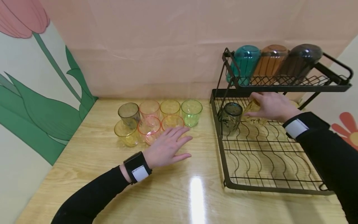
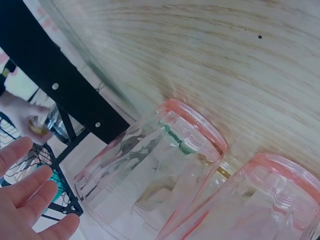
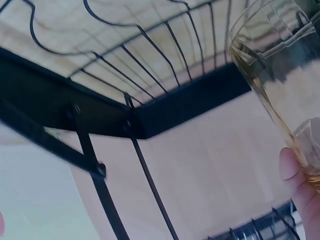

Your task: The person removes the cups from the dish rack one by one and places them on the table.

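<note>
Right hand [image 1: 275, 105]: fingers and thumb curled round a yellow glass [image 1: 253, 109], base end in the grip. The glass is inside the lower tier of the black rack [image 1: 279, 188], under the upper tier [image 1: 291, 89], mouth downward. Right wrist view shows the thumb against its side near the base; whether the rim bears on the wires is hard to tell, as the hand covers much of it.

Just left of the yellow glass, same tier: dark glass [image 1: 232, 115], inverted, near the rack's left side. Upper tier, left to right, all inverted in one row: teal glass [image 1: 247, 62], brown glass [image 1: 272, 60], smoky glass [image 1: 302, 59].

Left hand [image 1: 166, 147]: fingers extended and spread, no hold on anything, over the bench [image 1: 173, 193] at the near side of the upright glasses.

Upright glasses on bench, left of rack, two rows. Back row, left to right: grey glass [image 1: 128, 113], pink glass [image 1: 149, 109], olive glass [image 1: 170, 107], green glass [image 1: 191, 113]. Front row: amber glass [image 1: 127, 133], red-rimmed glass [image 1: 149, 129], orange glass [image 1: 172, 121]. Left fingertips overlap the orange glass in the head view.
</note>
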### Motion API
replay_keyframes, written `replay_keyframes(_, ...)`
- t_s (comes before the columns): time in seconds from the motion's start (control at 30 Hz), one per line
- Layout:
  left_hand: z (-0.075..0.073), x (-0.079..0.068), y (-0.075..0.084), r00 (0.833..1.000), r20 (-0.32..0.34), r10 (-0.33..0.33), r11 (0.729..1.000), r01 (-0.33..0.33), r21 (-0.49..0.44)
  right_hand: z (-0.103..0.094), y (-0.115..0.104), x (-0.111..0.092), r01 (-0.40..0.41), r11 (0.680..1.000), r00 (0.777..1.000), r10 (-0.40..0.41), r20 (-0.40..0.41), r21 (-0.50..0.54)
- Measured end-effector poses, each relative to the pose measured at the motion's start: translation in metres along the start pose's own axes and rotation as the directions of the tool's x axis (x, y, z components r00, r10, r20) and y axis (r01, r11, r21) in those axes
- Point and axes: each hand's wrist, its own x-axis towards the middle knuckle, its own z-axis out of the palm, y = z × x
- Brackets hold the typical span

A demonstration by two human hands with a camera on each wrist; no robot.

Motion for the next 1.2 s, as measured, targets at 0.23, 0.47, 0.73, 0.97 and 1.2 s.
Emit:
replay_keyframes(0.23, 0.001, 0.0, 0.001, 1.0, -0.018, 0.005, 1.0, -0.005, -0.016, -0.018, -0.006, -0.005, -0.048, 0.998, 0.994, 0.043, 0.096, 0.047)
replay_keyframes(0.47, 0.003, 0.005, 0.006, 0.997, -0.053, -0.061, 0.981, 0.05, -0.189, -0.027, -0.02, -0.015, 0.034, 0.999, 0.999, -0.033, 0.042, -0.032)
replay_keyframes(0.73, 0.001, 0.024, 0.015, 0.989, -0.035, -0.147, 0.928, 0.125, -0.35, -0.04, -0.044, -0.03, 0.14, 0.989, 0.986, -0.145, -0.079, -0.055)
replay_keyframes(0.97, 0.003, 0.045, 0.025, 0.969, 0.068, -0.239, 0.731, 0.226, -0.644, -0.053, -0.071, -0.037, 0.317, 0.946, 0.917, -0.323, -0.236, -0.066)
replay_keyframes(1.2, 0.0, 0.069, 0.039, 0.91, 0.265, -0.321, -0.116, 0.24, -0.964, -0.067, -0.097, -0.039, 0.442, 0.894, 0.838, -0.439, -0.324, -0.07)
